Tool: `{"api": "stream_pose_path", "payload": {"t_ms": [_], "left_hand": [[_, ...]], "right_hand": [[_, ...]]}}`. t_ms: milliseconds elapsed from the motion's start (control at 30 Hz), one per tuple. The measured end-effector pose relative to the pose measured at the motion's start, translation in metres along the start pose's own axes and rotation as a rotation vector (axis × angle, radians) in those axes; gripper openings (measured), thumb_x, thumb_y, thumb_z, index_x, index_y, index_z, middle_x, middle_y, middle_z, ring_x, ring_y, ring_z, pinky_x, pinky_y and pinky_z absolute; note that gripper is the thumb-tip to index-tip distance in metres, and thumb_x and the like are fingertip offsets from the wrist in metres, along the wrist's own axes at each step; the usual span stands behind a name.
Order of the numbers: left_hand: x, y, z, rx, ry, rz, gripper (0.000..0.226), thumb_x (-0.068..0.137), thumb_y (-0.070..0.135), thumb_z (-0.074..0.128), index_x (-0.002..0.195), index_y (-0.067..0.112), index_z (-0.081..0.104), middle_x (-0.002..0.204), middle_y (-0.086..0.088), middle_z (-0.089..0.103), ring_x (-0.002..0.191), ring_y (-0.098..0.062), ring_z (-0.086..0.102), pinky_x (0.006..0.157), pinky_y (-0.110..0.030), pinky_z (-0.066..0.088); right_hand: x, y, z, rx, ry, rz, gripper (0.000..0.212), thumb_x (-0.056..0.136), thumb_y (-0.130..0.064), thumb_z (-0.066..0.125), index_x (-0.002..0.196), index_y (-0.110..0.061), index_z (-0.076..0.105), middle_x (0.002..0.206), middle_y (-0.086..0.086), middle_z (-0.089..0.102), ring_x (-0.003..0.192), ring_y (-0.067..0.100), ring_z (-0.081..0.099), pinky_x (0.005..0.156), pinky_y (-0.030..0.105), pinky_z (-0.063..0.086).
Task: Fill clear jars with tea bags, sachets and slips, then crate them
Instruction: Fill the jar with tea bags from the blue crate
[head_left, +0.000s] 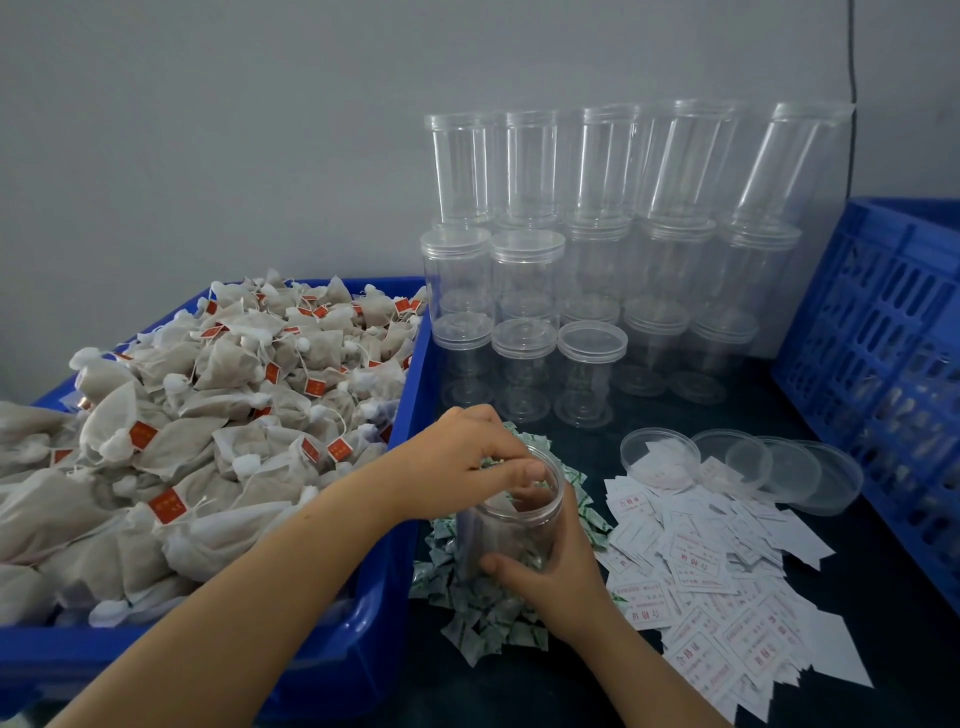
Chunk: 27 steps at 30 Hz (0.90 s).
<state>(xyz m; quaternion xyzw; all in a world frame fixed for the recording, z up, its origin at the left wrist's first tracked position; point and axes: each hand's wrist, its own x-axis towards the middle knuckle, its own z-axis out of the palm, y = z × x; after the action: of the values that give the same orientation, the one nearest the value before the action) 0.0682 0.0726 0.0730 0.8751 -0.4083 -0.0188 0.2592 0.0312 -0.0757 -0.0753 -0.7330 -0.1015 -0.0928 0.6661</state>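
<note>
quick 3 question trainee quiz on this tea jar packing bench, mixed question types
1. True or false: the right hand grips the open clear plastic jar.
2. The left hand is: A) at the jar mouth B) in the blue tub of tea bags C) on a loose clear lid
3. Fill in: the white printed slips lie on the jar's ___ side.

Key: 1 true; 2 A; 3 right

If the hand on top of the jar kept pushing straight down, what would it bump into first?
The left hand has its fingers at the open mouth of the jar. Going straight down, it would probably meet the tea bag already inside first, though the clear wall makes depth hard to judge.
</note>
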Motion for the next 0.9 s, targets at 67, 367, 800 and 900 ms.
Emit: {"api": "stream_pose_path", "payload": {"t_ms": [67, 367, 800, 900], "left_hand": [[0.0, 0.0, -0.001, -0.058, 0.08, -0.021, 0.041, 0.089, 0.049, 0.043, 0.1, 0.024, 0.073, 0.085, 0.019, 0.064, 0.091, -0.002, 0.049, 0.085, -0.027, 0.043], [0.001, -0.019, -0.017, -0.065, 0.554, -0.277, 0.02, 0.098, 0.027, 0.047, 0.094, 0.024, 0.067, 0.083, 0.011, 0.066, 0.08, -0.002, 0.059, 0.066, -0.011, 0.044], [-0.019, -0.086, -0.034, 0.401, 0.476, -0.739, 0.032, 0.093, 0.012, 0.053, 0.124, 0.011, 0.058, 0.126, -0.011, 0.058, 0.116, -0.028, 0.051, 0.097, -0.041, 0.044], [-0.022, -0.097, -0.034, 0.451, 0.364, -0.839, 0.035, 0.091, 0.01, 0.052, 0.125, 0.013, 0.056, 0.126, -0.012, 0.057, 0.115, -0.029, 0.052, 0.093, -0.04, 0.045]], "right_hand": [[0.0, -0.001, 0.0, -0.01, 0.009, -0.004, 0.094, 0.056, -0.046, 0.087, 0.135, -0.056, 0.037, 0.12, -0.027, 0.057, 0.121, 0.005, 0.056, 0.096, 0.023, 0.05], [-0.002, -0.006, 0.002, 0.039, -0.029, 0.009, 0.095, 0.054, -0.042, 0.088, 0.126, -0.073, 0.035, 0.129, -0.006, 0.051, 0.107, 0.004, 0.063, 0.079, 0.02, 0.054], [-0.003, -0.006, 0.001, 0.035, -0.035, 0.015, 0.098, 0.052, -0.046, 0.089, 0.128, -0.074, 0.032, 0.13, -0.012, 0.051, 0.109, 0.007, 0.065, 0.079, 0.025, 0.057], [-0.004, -0.006, 0.001, 0.051, -0.035, 0.021, 0.098, 0.051, -0.046, 0.089, 0.127, -0.075, 0.034, 0.129, -0.015, 0.052, 0.109, 0.005, 0.064, 0.079, 0.024, 0.057]]}}
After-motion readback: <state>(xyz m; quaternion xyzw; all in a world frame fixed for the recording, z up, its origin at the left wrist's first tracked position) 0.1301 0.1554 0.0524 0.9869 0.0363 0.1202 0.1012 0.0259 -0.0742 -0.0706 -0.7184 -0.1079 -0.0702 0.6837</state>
